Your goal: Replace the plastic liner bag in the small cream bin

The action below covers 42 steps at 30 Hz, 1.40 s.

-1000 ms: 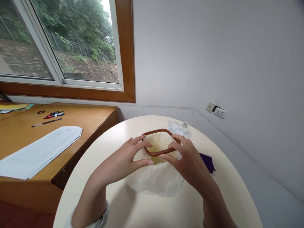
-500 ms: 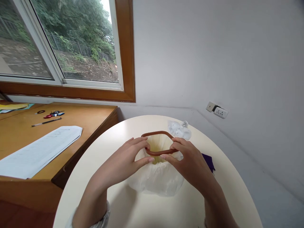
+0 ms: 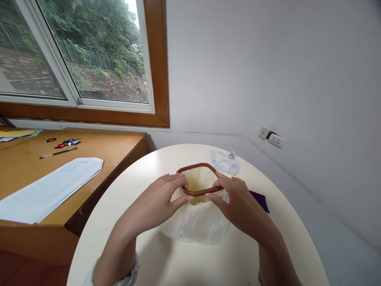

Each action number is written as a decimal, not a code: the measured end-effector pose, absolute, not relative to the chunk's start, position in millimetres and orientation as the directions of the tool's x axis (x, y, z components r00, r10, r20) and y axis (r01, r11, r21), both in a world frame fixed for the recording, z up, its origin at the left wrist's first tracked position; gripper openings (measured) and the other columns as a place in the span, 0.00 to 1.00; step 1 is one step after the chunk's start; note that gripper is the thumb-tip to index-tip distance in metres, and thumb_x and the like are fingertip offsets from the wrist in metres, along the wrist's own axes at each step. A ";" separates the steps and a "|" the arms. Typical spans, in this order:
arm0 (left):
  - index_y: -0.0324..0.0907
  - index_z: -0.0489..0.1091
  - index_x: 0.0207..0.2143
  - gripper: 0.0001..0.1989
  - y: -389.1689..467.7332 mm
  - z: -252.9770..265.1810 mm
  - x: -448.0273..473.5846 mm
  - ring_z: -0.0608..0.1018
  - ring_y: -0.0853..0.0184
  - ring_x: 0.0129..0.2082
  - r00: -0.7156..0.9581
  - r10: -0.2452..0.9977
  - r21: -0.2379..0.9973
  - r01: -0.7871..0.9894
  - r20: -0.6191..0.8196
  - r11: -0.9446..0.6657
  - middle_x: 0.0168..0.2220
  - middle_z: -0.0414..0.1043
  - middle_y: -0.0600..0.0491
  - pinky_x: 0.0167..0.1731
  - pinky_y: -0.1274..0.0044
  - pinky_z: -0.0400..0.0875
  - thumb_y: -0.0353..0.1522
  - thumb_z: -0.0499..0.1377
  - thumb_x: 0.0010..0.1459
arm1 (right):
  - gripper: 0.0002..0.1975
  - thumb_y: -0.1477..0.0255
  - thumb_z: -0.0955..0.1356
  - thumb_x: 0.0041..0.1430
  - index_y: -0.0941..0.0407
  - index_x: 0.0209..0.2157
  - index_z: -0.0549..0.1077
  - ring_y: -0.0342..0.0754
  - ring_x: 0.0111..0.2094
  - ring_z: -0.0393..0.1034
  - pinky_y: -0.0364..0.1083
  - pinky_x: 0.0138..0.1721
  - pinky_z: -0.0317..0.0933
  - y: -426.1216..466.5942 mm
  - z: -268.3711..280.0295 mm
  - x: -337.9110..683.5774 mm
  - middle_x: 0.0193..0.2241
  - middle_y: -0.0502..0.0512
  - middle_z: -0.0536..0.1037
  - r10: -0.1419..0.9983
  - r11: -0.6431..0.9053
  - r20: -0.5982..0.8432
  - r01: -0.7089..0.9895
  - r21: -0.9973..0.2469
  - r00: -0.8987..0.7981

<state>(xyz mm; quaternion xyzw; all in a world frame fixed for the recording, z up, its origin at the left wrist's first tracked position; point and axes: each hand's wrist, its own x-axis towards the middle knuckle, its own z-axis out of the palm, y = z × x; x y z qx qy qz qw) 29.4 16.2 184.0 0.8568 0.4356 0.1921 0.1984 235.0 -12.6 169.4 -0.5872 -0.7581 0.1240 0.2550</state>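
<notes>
Both my hands grip a brown rim ring (image 3: 200, 193) with rounded corners, held over the mouth of a small bin. My left hand (image 3: 166, 194) pinches its left side, and my right hand (image 3: 233, 196) pinches the right side, thumbs toward me. A whitish plastic bag (image 3: 196, 224) lines the bin and hangs over its outside, hiding the bin's walls. Through the ring the yellowish inside of the lined bin shows. The ring's near edge stands a little above the gathered bag edge.
The bin stands on a round cream table (image 3: 137, 174). Behind it lies a crumpled clear plastic bag (image 3: 224, 162); a dark purple cloth (image 3: 260, 201) is beside my right hand. On the wooden desk (image 3: 119, 145) at left are papers (image 3: 56, 188), a pen (image 3: 58, 153) and small items.
My right hand has shifted its fingers slightly on the ring, its thumb a little to the right. The ring's far edge sits marginally higher; both hands keep hold.
</notes>
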 end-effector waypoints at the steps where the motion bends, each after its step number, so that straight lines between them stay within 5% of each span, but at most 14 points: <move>1: 0.46 0.67 0.34 0.08 16.2 183.8 29.6 0.71 0.63 0.39 0.547 0.822 0.503 0.672 0.157 -0.543 0.36 0.70 0.55 0.37 0.74 0.63 0.38 0.50 0.58 | 0.09 0.63 0.61 0.58 0.54 0.29 0.64 0.54 0.54 0.58 0.60 0.55 0.46 -12.4 168.1 235.6 0.38 0.54 0.72 0.955 0.278 0.233 0.830 -0.483 -0.184; 4: 0.46 0.66 0.34 0.09 16.2 183.5 30.2 0.71 0.63 0.38 0.553 0.818 0.492 0.674 0.157 -0.551 0.35 0.70 0.55 0.36 0.74 0.63 0.39 0.50 0.58 | 0.10 0.62 0.60 0.59 0.54 0.29 0.64 0.53 0.59 0.49 0.61 0.58 0.39 -10.9 164.6 237.3 0.42 0.55 0.71 0.958 0.278 0.203 0.839 -0.467 -0.204; 18: 0.46 0.67 0.32 0.08 15.3 180.5 32.6 0.70 0.64 0.35 0.567 0.813 0.416 0.713 0.131 -0.565 0.33 0.69 0.56 0.35 0.75 0.61 0.39 0.52 0.57 | 0.13 0.60 0.59 0.59 0.54 0.29 0.65 0.51 0.59 0.49 0.62 0.59 0.26 -8.8 159.9 243.8 0.44 0.55 0.72 0.956 0.291 0.143 0.881 -0.372 -0.256; 30: 0.46 0.67 0.32 0.08 16.4 177.0 33.3 0.70 0.64 0.32 0.588 0.800 0.354 0.728 0.119 -0.587 0.32 0.69 0.55 0.32 0.76 0.60 0.39 0.53 0.57 | 0.14 0.59 0.63 0.55 0.54 0.24 0.64 0.46 0.44 0.66 0.61 0.57 0.20 -7.0 159.3 244.8 0.31 0.46 0.72 0.956 0.289 0.167 0.857 -0.427 -0.240; 42: 0.44 0.69 0.30 0.10 17.0 172.1 35.0 0.71 0.64 0.33 0.590 0.801 0.324 0.741 0.105 -0.588 0.32 0.70 0.54 0.31 0.76 0.60 0.41 0.54 0.55 | 0.13 0.59 0.65 0.51 0.54 0.26 0.63 0.50 0.49 0.63 0.59 0.58 0.19 -4.3 154.3 248.7 0.31 0.47 0.74 0.968 0.250 0.137 0.853 -0.459 -0.210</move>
